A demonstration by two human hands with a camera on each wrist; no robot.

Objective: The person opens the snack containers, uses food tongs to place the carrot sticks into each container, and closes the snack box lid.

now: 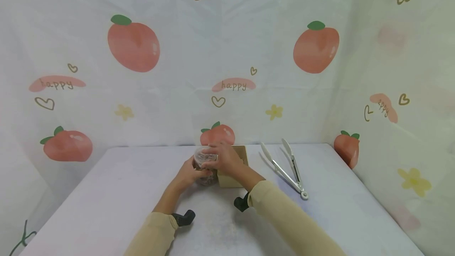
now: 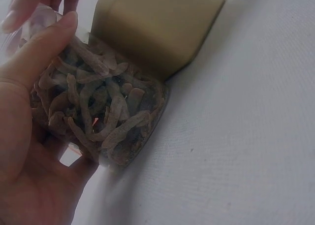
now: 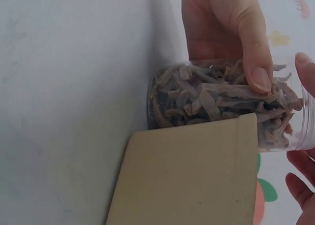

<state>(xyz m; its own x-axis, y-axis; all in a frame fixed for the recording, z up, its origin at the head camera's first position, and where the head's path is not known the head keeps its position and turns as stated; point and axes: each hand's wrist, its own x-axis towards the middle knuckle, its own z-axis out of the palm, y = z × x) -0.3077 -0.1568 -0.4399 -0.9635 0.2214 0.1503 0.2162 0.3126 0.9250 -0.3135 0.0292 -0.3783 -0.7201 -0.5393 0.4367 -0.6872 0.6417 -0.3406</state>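
Note:
A clear plastic jar [image 1: 207, 179] full of brown dried strips [image 2: 115, 107] stands near the middle of the table. My left hand [image 1: 188, 174] grips its side, with the thumb across the front and the fingers behind. From above and the right, my right hand [image 1: 225, 159] holds the clear lid [image 1: 202, 154], its thumb and fingers spread around the rim. In the right wrist view, only fingertips [image 3: 306, 72] of that hand show at the edge. A tan box [image 3: 187, 176] stands right beside the jar and is partly hidden by my right hand.
To the right lie metal tongs [image 1: 286, 175] with pale tips, their arms spread apart. Behind the white-covered table [image 1: 142, 177] hangs a patterned cloth [image 1: 170, 90]. A dark green cord [image 1: 24, 235] shows at the lower left.

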